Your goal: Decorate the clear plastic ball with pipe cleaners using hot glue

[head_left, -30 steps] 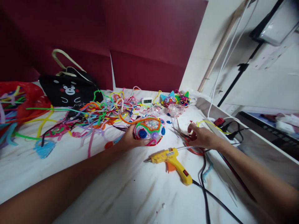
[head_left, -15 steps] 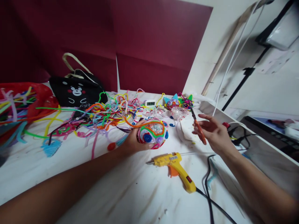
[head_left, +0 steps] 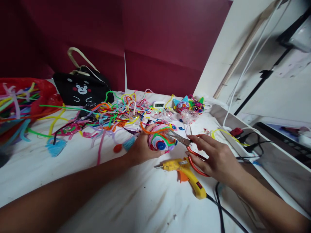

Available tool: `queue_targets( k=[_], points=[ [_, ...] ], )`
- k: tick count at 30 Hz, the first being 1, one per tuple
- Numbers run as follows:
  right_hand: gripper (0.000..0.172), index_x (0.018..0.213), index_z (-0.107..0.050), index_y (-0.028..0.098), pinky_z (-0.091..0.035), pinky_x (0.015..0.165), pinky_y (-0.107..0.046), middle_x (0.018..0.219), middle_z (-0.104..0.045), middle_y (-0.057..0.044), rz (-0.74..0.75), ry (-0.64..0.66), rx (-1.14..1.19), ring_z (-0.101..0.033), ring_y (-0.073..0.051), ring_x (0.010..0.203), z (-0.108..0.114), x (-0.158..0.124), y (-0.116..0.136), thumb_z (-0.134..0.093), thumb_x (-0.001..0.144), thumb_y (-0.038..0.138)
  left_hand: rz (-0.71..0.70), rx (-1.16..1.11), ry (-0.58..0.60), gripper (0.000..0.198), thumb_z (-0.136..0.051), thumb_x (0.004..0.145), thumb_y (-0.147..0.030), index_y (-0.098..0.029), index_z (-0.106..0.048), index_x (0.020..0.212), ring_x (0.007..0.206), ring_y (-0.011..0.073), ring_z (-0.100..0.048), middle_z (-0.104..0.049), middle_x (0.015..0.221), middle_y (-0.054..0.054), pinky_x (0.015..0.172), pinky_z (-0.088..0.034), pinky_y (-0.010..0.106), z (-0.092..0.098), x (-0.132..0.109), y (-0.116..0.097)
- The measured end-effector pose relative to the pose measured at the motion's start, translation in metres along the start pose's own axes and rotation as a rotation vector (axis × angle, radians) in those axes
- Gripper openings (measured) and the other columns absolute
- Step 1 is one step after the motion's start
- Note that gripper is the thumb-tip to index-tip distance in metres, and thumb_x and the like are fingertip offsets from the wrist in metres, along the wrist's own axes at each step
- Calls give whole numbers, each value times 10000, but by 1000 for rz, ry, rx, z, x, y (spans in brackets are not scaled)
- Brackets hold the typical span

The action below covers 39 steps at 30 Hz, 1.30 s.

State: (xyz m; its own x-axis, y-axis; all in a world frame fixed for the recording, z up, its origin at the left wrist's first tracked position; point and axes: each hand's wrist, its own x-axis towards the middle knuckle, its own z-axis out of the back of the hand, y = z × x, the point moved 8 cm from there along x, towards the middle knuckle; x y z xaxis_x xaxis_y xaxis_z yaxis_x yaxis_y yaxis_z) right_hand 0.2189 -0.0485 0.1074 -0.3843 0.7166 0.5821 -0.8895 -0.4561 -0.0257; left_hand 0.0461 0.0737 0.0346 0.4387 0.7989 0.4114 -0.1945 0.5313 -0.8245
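Observation:
My left hand is wrapped round a ball covered in coiled, many-coloured pipe cleaners, with a blue coil on its near side. A loose orange pipe cleaner sticks out from the ball toward the left. In my right hand are scissors with orange-red handles. My fingers are in the handle loops, and the metal blades reach over the ball, parted around its upper right side. Whether they touch the orange strand there I cannot tell. Just below the scissors lies a yellow glue gun.
A tangle of pipe cleaners spreads across the table behind my left hand. A black bag and a red bag stand at the left. Finished balls with ears and a small clock are at the back. A black cord runs at the right.
My right hand has moved left and down to the ball. A different tool shows in it: orange-handled scissors with open blades, where slim red-handled pliers were before. The view has shifted slightly.

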Motion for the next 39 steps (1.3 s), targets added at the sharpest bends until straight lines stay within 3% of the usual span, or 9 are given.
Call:
queue_targets(
  k=[5, 11, 31, 39],
  points=[
    [375, 1276, -565, 139, -553, 644, -364, 890, -688, -118, 120, 7, -218, -674, -248, 788, -4, 5, 12, -519, 947, 313, -35, 38, 10, 929, -841, 586, -317, -236, -417, 1408, 1144, 334, -633, -622, 1286, 115, 1069, -463, 495, -2, -1, -14],
    [321, 1219, -596, 119, -525, 632, -348, 866, -708, -114, 167, 28, -335, -667, -229, 741, -10, 9, 19, -504, 950, 266, -51, 120, -12, 915, -836, 577, -303, -241, -434, 1397, 1184, 345, -597, -606, 1299, 106, 1084, -442, 500, -3, -1, -18],
    [330, 1175, -635, 50, -483, 603, -325, 892, -717, -118, 147, -6, -320, -680, -224, 747, -19, 14, 27, -513, 959, 267, -78, 162, -50, 906, -800, 546, -242, -225, -414, 1365, 1260, 387, -511, -489, 1379, 152, 1046, -452, 568, -4, -2, -13],
    [330, 1191, -624, 64, -377, 483, -311, 875, -717, -92, 166, 22, -398, -648, -188, 629, -25, 12, 29, -502, 960, 266, -95, 150, -58, 853, -807, 553, -261, -234, -449, 1327, 1243, 370, -520, -551, 1298, 121, 1049, -450, 551, -5, -3, -10]
  ],
)
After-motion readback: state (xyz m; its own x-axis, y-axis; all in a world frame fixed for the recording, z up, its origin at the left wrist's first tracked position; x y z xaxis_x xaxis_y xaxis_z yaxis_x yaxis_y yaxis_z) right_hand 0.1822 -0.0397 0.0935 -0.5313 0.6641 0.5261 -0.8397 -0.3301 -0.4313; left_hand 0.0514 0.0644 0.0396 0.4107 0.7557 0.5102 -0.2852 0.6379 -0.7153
